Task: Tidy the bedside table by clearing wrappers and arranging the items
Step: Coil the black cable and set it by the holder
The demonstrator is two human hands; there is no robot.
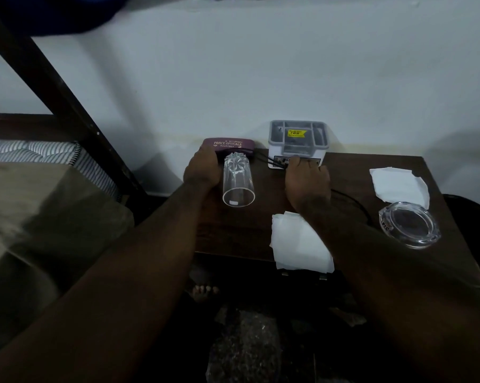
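Observation:
On the dark wooden bedside table [247,230] a maroon spectacle case [229,145] lies at the back left, and my left hand [201,170] grips its near end. A clear drinking glass [237,179] stands just right of that hand. My right hand [306,179] rests fingers-down on a black cable [352,201] in front of a white and grey organizer box [298,142]. One white tissue [297,241] lies at the front edge under my right forearm. Another white tissue [399,185] lies at the right, partly under a glass ashtray [408,228].
A bed with a striped mattress [54,154] and a dark slanted frame post [67,106] stands to the left. The white wall [261,78] runs right behind the table. Bare toes [204,290] show on the dark floor below the front edge.

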